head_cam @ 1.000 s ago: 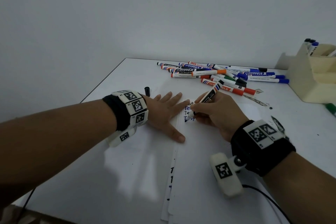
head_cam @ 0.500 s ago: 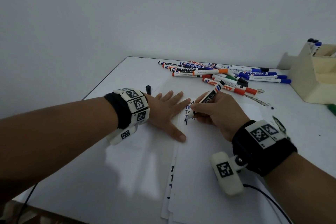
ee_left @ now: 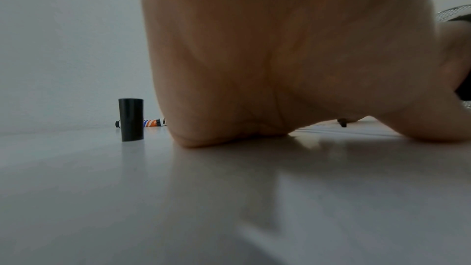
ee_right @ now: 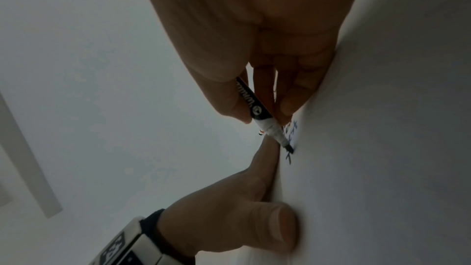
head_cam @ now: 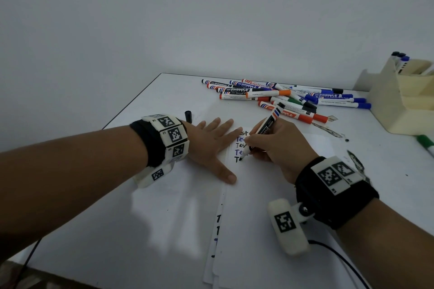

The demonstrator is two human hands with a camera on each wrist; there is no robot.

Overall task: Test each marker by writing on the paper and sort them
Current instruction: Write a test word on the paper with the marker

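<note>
Our right hand [head_cam: 277,145] pinches a black "Whiteboard" marker [head_cam: 265,130], tip on white paper [head_cam: 270,206] w/ handwritten "Test" lines; left hand [head_cam: 211,145] lies flat, fingers straight, on the sheet.

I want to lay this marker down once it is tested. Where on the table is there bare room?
Bare table lies between the standing black cap, the far left corner and the marker pile. The lower part of the paper, nearer than the right hand, is bare too. It is crowded between the pile and the cream organizer. The left hand rests flat.
</note>
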